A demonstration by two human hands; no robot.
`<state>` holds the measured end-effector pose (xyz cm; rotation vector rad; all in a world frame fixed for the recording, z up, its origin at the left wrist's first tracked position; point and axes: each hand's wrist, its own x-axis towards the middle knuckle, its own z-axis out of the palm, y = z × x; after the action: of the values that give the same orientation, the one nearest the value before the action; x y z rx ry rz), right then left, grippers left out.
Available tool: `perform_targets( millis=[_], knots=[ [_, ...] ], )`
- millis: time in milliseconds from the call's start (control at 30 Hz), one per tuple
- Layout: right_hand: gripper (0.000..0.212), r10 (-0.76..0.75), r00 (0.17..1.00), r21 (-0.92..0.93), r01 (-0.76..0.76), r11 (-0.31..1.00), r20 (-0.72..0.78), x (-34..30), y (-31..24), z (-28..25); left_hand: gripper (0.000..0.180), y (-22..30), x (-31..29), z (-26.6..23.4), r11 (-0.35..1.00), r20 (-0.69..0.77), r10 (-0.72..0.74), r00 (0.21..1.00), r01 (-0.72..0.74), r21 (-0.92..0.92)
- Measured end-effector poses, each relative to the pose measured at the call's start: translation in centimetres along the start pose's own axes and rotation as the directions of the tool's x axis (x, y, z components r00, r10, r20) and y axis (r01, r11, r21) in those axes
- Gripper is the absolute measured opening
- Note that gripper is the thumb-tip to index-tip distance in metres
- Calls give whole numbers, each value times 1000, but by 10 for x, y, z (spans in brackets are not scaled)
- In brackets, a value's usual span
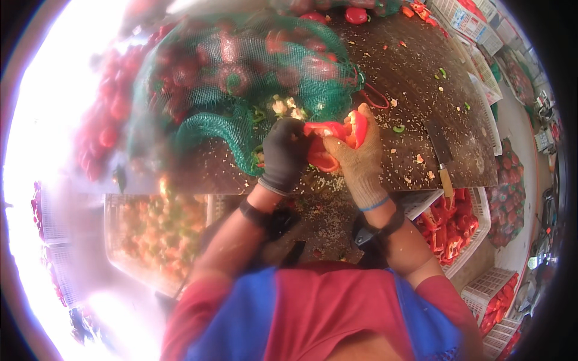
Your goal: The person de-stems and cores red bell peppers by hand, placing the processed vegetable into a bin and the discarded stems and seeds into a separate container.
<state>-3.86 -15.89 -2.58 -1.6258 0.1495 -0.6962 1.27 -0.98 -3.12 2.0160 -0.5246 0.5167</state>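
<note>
An opened red bell pepper (323, 157) is held over the table, its pale inside showing. At its left edge my left hand (284, 150), in a dark grey glove, is closed on it. My right hand (361, 157), in a tan knit glove, grips a curved piece on the right side, with the thumb across it. Pale seedy pepper cores (283, 107) lie just beyond my left hand. A green mesh bag (205, 66) filled with red peppers rests behind and to the left. To the right lies a knife (443, 165) with a wooden handle.
Seeds and green scraps litter the brown table (415, 102). Below its front edge stand a crate (481, 210) of cut red peppers at right and a hazy crate (109, 234) of pale pieces at left. More crates (490, 283) line the right side. Glare blurs the left.
</note>
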Motion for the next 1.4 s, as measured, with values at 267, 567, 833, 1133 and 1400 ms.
perform_targets(
  millis=[267, 567, 833, 1133, 1400],
  knots=[
    [44, 350, 922, 551, -380, 743, 163, 8, -22, -76, 10, -28, 24, -61, 960, 203, 238, 950, -262, 101],
    [32, 384, 920, 564, -274, 779, -83, -43, -103, -261, 18, 43, -14, -222, 931, 49, 141, 989, -149, 334],
    [55, 293, 806, -211, -450, 868, -515, -69, -27, -432, 24, -14, -122, -327, 838, -104, -86, 991, 128, 531],
    [26, 465, 814, 362, -574, 735, 347, -15, -74, -162, 30, -38, -178, -388, 623, -173, -171, 970, 243, 744],
    [24, 466, 592, 263, -760, 594, 658, -26, -63, 31, 45, -110, 8, -249, 945, 71, -115, 991, 87, 315]
  ],
)
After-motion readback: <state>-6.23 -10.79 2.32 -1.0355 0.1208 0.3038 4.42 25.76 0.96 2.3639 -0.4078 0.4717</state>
